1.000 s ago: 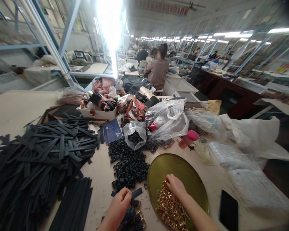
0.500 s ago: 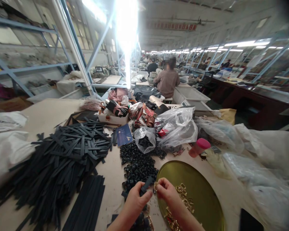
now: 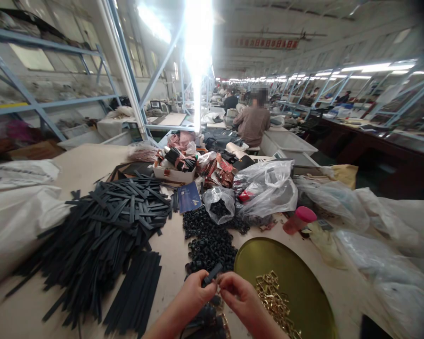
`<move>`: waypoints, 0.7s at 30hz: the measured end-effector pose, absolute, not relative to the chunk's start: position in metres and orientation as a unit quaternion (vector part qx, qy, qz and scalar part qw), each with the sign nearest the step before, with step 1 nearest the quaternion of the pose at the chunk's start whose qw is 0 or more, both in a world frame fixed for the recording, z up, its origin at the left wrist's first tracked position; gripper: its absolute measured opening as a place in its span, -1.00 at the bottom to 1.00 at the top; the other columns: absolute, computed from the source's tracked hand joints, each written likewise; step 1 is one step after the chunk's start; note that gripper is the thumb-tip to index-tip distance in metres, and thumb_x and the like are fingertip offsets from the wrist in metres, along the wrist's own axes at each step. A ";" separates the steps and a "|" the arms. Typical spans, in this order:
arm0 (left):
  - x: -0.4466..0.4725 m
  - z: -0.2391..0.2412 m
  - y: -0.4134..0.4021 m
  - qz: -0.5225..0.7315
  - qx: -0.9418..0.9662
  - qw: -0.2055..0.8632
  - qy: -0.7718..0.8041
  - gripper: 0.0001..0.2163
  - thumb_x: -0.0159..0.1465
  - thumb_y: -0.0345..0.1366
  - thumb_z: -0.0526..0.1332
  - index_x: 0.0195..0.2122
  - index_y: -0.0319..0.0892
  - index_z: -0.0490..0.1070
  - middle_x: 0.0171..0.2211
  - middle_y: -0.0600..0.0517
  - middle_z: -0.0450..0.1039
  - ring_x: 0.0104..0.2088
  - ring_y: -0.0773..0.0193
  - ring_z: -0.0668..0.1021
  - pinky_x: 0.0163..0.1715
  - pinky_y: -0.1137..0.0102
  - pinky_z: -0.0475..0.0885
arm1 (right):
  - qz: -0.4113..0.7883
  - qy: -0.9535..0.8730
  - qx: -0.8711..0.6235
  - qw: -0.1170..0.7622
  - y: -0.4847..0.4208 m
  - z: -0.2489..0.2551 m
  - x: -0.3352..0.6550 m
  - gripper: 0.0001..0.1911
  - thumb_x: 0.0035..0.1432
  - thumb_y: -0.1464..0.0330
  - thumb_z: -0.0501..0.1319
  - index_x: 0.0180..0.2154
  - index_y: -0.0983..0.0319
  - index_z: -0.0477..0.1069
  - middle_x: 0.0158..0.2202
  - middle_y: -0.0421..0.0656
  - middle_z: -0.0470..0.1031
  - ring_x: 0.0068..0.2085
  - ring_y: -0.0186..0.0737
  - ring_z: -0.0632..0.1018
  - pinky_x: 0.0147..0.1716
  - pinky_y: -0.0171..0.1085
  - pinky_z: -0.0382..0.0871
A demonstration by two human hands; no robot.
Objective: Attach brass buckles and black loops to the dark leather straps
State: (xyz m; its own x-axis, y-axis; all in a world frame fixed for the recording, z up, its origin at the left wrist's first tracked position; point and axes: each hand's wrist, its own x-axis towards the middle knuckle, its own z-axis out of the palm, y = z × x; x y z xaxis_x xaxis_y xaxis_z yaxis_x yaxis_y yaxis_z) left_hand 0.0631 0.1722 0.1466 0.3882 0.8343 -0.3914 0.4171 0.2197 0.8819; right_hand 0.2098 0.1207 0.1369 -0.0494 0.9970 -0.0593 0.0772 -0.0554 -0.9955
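"While both hands meet at the near edge of the bench (image 3: 85,165), what is each one gripping?"

"Left hand (image 3: 194,295) has its thumb and fingers closed on a short black strap (image 3: 212,274), which sticks up and away at a slant. Right hand (image 3: 239,295) has its fingertips pinched tight against the strap's lower end. Whether they also hold something small there, I cannot tell."

"So where does the strap sit?"

"Lifted just off the bench, between the two hands, close to the near edge and just left of the gold tray (image 3: 297,278)."

"What's in the tray?"

"A loose heap of gold buckles (image 3: 273,301) on its near side, just right of the right hand. The tray's far half is bare."

"And beyond the hands?"

"A pile of black rings (image 3: 208,240) runs towards the middle of the bench, up to a clear bag of rings (image 3: 219,205). A blue booklet (image 3: 189,197) lies just left of that bag."

"The left side?"

"A big heap of long black strips (image 3: 106,221), with a neater stack of strips (image 3: 137,292) nearer the front edge, and a white sack (image 3: 17,221) at the left edge."

"Right side?"

"A pink-capped bottle (image 3: 298,220) lies beyond the tray, with crumpled plastic bags (image 3: 268,186) behind it. Past the far edge a person (image 3: 252,123) sits facing away."
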 end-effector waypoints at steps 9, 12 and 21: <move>0.054 0.148 0.164 0.185 0.597 0.611 0.486 -0.72 0.17 -0.08 -0.03 -0.44 -0.20 0.26 -0.62 0.16 0.22 -0.56 0.37 0.30 -0.53 0.49 0.19 | 0.657 -0.168 -0.491 0.546 0.126 0.127 0.206 -0.70 -0.22 0.27 0.40 -0.37 0.24 0.47 -0.54 -0.28 0.43 -0.55 -0.44 0.39 -0.49 -0.40 0.29; 0.050 0.153 0.160 0.180 0.653 0.552 0.486 -0.76 0.19 -0.15 0.01 -0.44 -0.19 0.32 -0.55 0.12 0.31 -0.50 0.35 0.35 -0.48 0.50 0.20 | 0.689 -0.028 -0.446 0.571 0.125 0.128 0.196 -0.63 -0.29 0.33 0.44 -0.33 0.22 0.46 -0.53 -0.29 0.45 -0.54 -0.48 0.42 -0.48 -0.45 0.33; 0.055 0.156 0.154 0.155 0.695 0.500 0.492 -0.78 0.22 -0.22 0.01 -0.39 -0.19 0.37 -0.44 0.05 0.44 -0.41 0.30 0.43 -0.44 0.49 0.23 | 0.652 -0.018 -0.448 0.611 0.125 0.133 0.184 -0.64 -0.33 0.33 0.45 -0.40 0.25 0.42 -0.55 -0.31 0.42 -0.59 -0.52 0.37 -0.56 -0.49 0.32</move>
